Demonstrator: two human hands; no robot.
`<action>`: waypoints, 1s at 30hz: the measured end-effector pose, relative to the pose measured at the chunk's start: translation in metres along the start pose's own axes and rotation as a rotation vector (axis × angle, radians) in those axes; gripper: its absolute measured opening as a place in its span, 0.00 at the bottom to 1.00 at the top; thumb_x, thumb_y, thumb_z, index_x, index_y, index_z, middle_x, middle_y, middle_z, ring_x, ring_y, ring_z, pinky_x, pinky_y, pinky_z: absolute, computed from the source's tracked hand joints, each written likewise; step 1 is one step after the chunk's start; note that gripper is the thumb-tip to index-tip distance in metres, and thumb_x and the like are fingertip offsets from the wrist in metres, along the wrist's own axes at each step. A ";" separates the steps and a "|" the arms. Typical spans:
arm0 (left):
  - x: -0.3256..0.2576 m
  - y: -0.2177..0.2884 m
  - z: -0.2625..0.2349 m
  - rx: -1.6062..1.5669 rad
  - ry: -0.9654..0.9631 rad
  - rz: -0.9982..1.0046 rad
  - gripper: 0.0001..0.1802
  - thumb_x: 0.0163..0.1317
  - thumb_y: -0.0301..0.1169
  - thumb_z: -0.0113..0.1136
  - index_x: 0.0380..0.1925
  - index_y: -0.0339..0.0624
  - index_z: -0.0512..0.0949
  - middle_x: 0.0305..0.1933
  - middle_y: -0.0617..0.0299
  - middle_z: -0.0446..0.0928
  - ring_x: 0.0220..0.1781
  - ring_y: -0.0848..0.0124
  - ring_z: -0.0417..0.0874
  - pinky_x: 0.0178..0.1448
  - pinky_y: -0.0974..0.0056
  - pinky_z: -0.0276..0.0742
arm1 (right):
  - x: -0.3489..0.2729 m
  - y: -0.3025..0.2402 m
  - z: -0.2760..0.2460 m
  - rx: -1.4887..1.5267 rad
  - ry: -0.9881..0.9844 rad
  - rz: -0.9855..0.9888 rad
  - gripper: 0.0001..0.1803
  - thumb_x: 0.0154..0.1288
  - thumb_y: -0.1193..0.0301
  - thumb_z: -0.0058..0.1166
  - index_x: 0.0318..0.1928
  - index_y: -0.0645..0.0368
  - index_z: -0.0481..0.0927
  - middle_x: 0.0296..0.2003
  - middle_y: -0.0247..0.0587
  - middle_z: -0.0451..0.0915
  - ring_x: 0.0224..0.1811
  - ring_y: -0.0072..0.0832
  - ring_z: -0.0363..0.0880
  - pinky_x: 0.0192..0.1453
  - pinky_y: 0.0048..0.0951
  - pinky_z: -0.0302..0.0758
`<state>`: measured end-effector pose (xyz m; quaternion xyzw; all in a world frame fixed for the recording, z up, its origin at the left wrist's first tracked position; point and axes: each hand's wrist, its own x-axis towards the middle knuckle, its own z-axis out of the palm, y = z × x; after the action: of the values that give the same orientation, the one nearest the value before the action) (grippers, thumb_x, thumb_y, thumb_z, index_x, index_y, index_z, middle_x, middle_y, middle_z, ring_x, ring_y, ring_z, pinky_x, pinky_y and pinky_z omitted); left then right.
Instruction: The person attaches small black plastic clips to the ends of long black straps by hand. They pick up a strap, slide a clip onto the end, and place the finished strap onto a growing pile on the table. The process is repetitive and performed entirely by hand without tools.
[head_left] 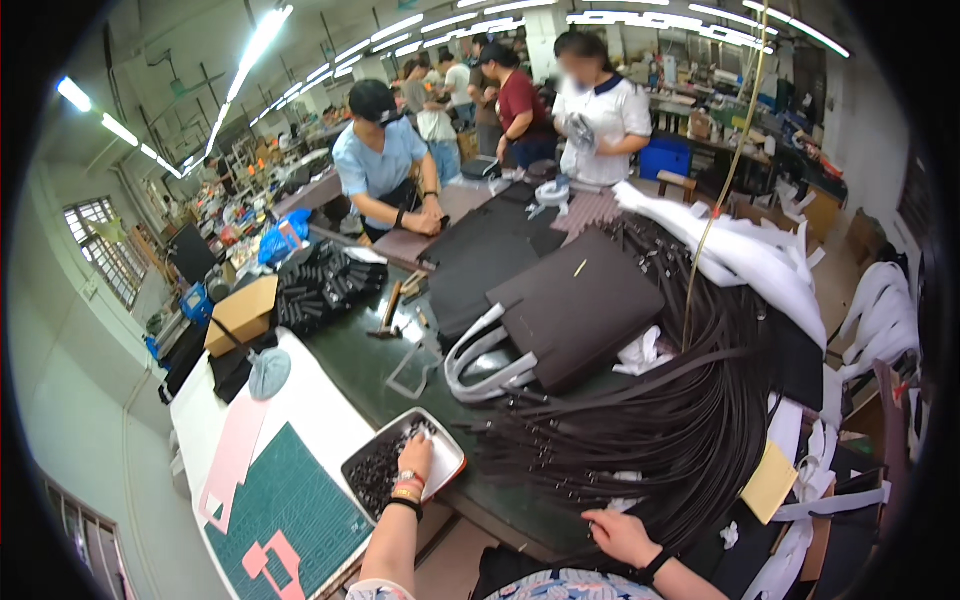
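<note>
Small dark hardware pieces (385, 468) fill the metal tray (452, 455) on the table (350, 365), where the left hand (415, 455) dips in, fingers curled to pick, while the right hand (620, 535) lies spread on black straps (650, 420); fitting one likely needs a firm pinch.

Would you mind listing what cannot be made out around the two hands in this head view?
- Left hand: fingertips are buried among small dark parts in the tray, so any grasp is hidden; the parts are too small to identify.
- Right hand: palm lies down on the dark straps; whether it grips one is hidden.
- Both elbows: cut off by the lower edge.
</note>
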<state>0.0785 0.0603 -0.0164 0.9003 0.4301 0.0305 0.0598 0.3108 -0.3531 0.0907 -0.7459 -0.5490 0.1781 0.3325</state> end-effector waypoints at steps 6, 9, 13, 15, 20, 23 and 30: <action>0.001 -0.011 0.010 0.026 0.201 -0.049 0.03 0.55 0.29 0.58 0.29 0.44 0.78 0.37 0.55 0.76 0.40 0.56 0.80 0.42 0.54 0.78 | -0.011 -0.006 -0.008 0.018 -0.058 0.054 0.14 0.63 0.69 0.51 0.50 0.51 0.79 0.34 0.39 0.81 0.35 0.38 0.81 0.39 0.34 0.78; -0.004 0.001 -0.006 -0.162 0.324 -0.028 0.04 0.55 0.26 0.58 0.32 0.42 0.78 0.36 0.54 0.77 0.37 0.58 0.81 0.40 0.56 0.79 | -0.011 -0.006 -0.011 0.005 -0.075 0.032 0.15 0.63 0.69 0.50 0.50 0.51 0.79 0.33 0.37 0.80 0.34 0.37 0.81 0.37 0.33 0.78; -0.023 0.044 -0.054 -0.925 0.363 -0.213 0.10 0.58 0.25 0.61 0.40 0.38 0.79 0.42 0.58 0.80 0.38 0.72 0.82 0.47 0.66 0.79 | 0.001 -0.029 -0.028 -0.003 -0.078 0.031 0.12 0.65 0.65 0.52 0.48 0.51 0.79 0.31 0.38 0.80 0.32 0.36 0.81 0.35 0.33 0.77; -0.038 0.089 -0.074 -1.425 0.177 -0.255 0.07 0.62 0.23 0.57 0.41 0.37 0.78 0.46 0.58 0.80 0.43 0.70 0.82 0.52 0.65 0.78 | 0.002 -0.024 -0.027 0.002 -0.038 0.016 0.12 0.66 0.64 0.52 0.47 0.53 0.79 0.31 0.39 0.81 0.32 0.37 0.81 0.36 0.33 0.77; -0.076 0.179 -0.072 -2.168 -0.292 -0.107 0.08 0.66 0.23 0.55 0.44 0.39 0.76 0.51 0.54 0.78 0.53 0.66 0.78 0.58 0.66 0.74 | 0.008 -0.026 -0.031 0.061 0.171 0.006 0.08 0.66 0.68 0.52 0.42 0.57 0.78 0.33 0.43 0.81 0.33 0.41 0.81 0.34 0.37 0.76; -0.090 0.220 -0.062 -2.283 -0.527 -0.079 0.11 0.66 0.23 0.55 0.48 0.41 0.74 0.54 0.57 0.76 0.55 0.65 0.77 0.58 0.68 0.74 | 0.011 -0.036 -0.049 0.221 0.172 0.141 0.08 0.66 0.68 0.51 0.41 0.58 0.79 0.26 0.46 0.80 0.28 0.44 0.81 0.31 0.36 0.75; -0.102 0.266 -0.088 -2.227 -0.685 0.034 0.21 0.61 0.18 0.57 0.54 0.44 0.69 0.53 0.63 0.75 0.57 0.70 0.76 0.65 0.63 0.70 | 0.015 -0.037 -0.079 0.373 0.094 0.273 0.13 0.66 0.64 0.51 0.32 0.58 0.83 0.17 0.38 0.76 0.17 0.25 0.72 0.25 0.26 0.67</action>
<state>0.2101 -0.1771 0.1062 0.3167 0.1145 0.1473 0.9300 0.3395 -0.3565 0.1745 -0.7465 -0.3844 0.2848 0.4624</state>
